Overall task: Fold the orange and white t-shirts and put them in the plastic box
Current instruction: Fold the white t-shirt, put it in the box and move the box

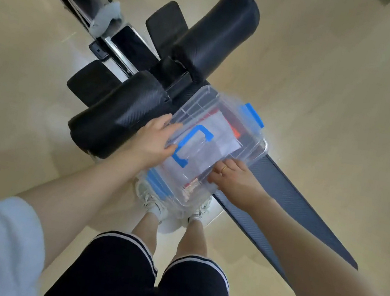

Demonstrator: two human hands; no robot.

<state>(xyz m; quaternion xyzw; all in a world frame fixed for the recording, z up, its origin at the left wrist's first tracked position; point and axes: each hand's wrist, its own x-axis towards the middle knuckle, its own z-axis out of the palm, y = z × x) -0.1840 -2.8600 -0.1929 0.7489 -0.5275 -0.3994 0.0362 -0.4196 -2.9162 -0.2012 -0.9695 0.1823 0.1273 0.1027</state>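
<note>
A clear plastic box (254, 142) with blue latches and a blue lid handle (193, 145) is held in front of me above my feet. Through the lid, the folded white t-shirt (219, 132) lies on top, and the orange t-shirt (236, 132) shows at its edge. My left hand (153, 141) grips the box's left side, thumb on the lid. My right hand (235, 178), wearing a ring, grips the box's near right side with curled fingers.
Black padded gym equipment (215, 35) with cylindrical rollers stands just beyond the box. A dark bench pad (295, 206) stretches to the right. Beige floor (352, 96) surrounds it. My white sneakers (151, 200) stand under the box.
</note>
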